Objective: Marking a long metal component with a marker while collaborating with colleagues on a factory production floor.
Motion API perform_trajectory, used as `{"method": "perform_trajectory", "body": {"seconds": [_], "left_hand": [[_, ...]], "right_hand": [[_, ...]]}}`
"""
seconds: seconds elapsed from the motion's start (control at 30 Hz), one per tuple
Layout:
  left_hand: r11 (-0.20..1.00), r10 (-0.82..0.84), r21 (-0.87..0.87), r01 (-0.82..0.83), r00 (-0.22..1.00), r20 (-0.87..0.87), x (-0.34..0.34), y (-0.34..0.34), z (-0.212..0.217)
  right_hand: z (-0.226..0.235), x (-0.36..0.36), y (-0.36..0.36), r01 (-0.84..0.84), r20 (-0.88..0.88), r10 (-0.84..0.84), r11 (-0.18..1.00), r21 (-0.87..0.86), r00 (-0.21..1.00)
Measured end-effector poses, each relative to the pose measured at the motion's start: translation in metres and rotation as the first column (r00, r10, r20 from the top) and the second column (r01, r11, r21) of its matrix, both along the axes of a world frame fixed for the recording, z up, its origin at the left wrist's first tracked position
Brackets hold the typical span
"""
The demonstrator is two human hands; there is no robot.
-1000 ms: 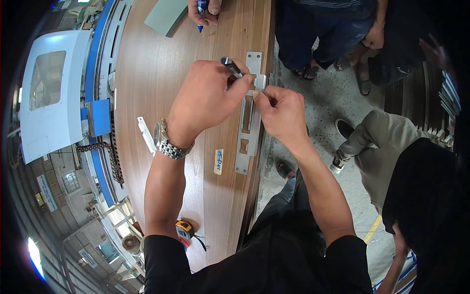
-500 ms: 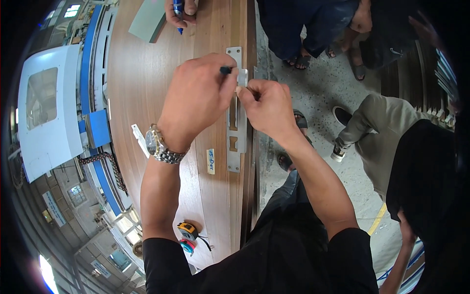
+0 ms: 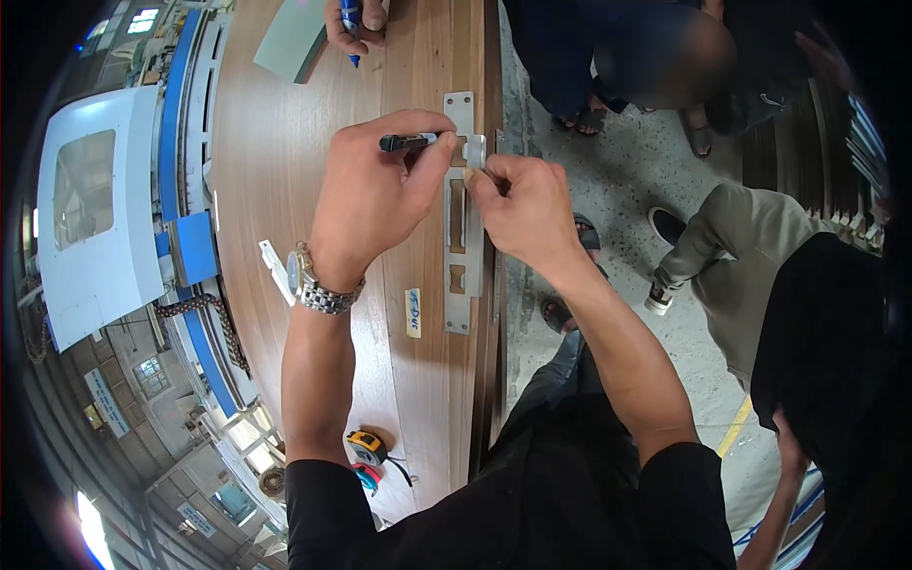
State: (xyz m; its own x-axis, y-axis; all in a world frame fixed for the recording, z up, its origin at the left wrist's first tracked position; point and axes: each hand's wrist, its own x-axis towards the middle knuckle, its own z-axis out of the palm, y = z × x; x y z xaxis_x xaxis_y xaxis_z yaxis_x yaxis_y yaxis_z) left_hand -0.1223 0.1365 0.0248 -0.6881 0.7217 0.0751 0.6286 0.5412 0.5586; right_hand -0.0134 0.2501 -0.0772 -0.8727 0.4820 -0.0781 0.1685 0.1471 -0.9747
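A long metal strike plate [image 3: 458, 312] with cut-out slots lies along the right edge of the wooden panel [image 3: 285, 171]. My left hand [image 3: 375, 190] is closed around a black marker [image 3: 408, 142], its fingertips at the plate's upper cut-out. The marker's tip is hidden by the fingers. My right hand [image 3: 528, 204] pinches the bent lip on the plate's right side, just below that cut-out. A small labelled strip of tape [image 3: 413, 313] sticks to the panel left of the plate's lower end.
Another person's hand [image 3: 356, 24] holds a blue marker [image 3: 351, 21] over the panel's far end, beside a pale green board [image 3: 291, 40]. Two tape measures [image 3: 367, 446] lie near me. A slim metal piece [image 3: 275, 270] is beside my left wrist. People stand and crouch at the right.
My left hand has tilted back, so more of the black marker and the plate's upper cut-out show. My right hand keeps its pinch on the plate.
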Motion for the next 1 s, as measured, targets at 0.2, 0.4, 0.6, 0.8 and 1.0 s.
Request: {"method": "perform_trajectory", "body": {"seconds": [0.2, 0.4, 0.6, 0.8, 1.0], "left_hand": [[0.966, 0.160, 0.127, -0.224, 0.909, 0.385, -0.010, -0.009, -0.016], [0.856, 0.199, 0.232, -0.463, 0.707, 0.679, 0.002, -0.025, -0.025], [0.849, 0.226, 0.235, -0.474, 0.726, 0.649, 0.013, -0.032, -0.023], [0.818, 0.236, 0.334, -0.469, 0.802, 0.549, 0.036, -0.067, -0.001], [0.880, 0.287, 0.183, -0.438, 0.798, 0.530, 0.114, -0.102, 0.014]], "right_hand": [[-0.002, 0.000, 0.002, -0.009, -0.017, 0.010, 0.999, 0.031, 1.000], [-0.001, 0.000, 0.002, -0.016, 0.009, 0.016, 1.000, -0.010, 1.000], [0.001, 0.001, 0.000, -0.029, 0.018, 0.029, 1.000, 0.002, 0.999], [0.000, 0.000, 0.001, -0.025, 0.027, 0.025, 1.000, -0.012, 0.999], [-0.003, 0.001, 0.002, -0.036, -0.022, 0.035, 0.999, -0.005, 0.999]]}}
